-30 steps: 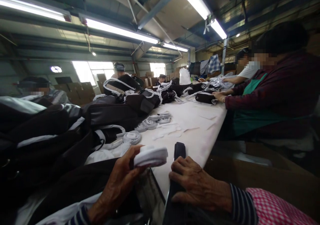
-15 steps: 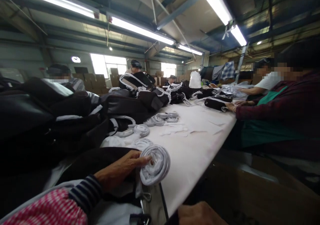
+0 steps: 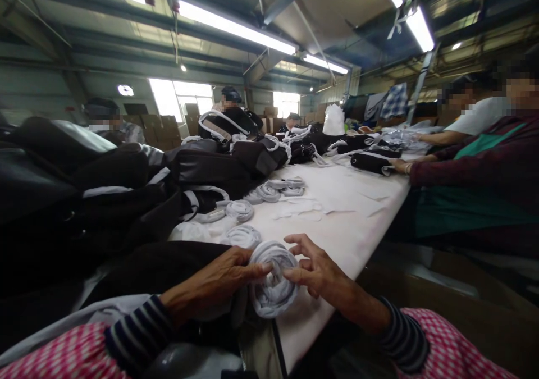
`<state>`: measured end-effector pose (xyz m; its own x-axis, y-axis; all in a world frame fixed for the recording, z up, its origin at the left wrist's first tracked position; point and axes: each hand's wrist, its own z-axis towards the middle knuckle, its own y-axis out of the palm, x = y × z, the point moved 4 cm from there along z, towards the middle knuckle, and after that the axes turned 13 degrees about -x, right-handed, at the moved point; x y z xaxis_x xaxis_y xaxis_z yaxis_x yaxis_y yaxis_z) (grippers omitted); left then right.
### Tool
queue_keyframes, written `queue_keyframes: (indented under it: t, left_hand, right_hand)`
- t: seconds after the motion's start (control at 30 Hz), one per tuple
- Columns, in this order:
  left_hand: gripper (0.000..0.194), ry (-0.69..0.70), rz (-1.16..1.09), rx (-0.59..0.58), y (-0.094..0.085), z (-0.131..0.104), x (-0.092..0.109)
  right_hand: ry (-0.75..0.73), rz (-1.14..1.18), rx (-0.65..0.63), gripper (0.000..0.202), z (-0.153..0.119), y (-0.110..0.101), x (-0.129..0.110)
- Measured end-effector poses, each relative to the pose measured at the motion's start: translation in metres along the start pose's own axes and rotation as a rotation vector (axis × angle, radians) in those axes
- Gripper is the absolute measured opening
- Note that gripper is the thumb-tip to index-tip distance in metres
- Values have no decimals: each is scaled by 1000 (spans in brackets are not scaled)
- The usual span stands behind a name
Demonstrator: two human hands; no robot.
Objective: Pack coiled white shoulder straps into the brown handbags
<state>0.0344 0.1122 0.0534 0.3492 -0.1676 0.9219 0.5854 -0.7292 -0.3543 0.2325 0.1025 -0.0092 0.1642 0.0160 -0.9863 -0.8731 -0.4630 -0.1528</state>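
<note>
A coiled white roll (image 3: 273, 303) is held upright over the near end of the pale table. My left hand (image 3: 229, 272) grips it from the left, thumb across its face near the centre. My right hand (image 3: 320, 266) is at the roll's right side, its thumb at the centre and its other fingers raised and spread. Just behind lies another white coil (image 3: 241, 236), and further back a third coil (image 3: 239, 211) rests beside a white-trimmed strap.
Black bags (image 3: 210, 168) are heaped along the left. Pale flat scraps (image 3: 301, 208) lie on the white table (image 3: 337, 227). At the right, a person in a green apron (image 3: 475, 199) handles a rolled black item (image 3: 373, 162). More people are further back.
My right hand has come up from the bottom edge to the roll. My left hand and the roll appear slightly further right, and the whole view has shifted a little.
</note>
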Motion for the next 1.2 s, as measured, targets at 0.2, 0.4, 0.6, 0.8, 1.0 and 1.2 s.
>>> queue_keyframes:
  t: [0.2, 0.4, 0.6, 0.8, 1.0, 1.2]
  left_hand:
    - [32, -103, 33, -41, -4, 29, 0]
    - [32, -19, -144, -184, 10, 44, -11]
    - [27, 128, -115, -97, 8, 45, -21]
    - [24, 286, 143, 31, 7, 31, -15]
    - [20, 512, 737, 271, 21, 20, -20]
    - [21, 493, 880, 177, 32, 16, -24]
  right_hand:
    - [10, 134, -91, 62, -14, -21, 10]
    - [-15, 169, -152, 42, -23, -27, 12]
    - [-31, 382, -207, 53, -17, -22, 15]
    - [-142, 189, -198, 46, -15, -23, -7]
    - [-484, -651, -27, 41, -27, -20, -36]
    - [-388, -525, -58, 31, -30, -22, -11]
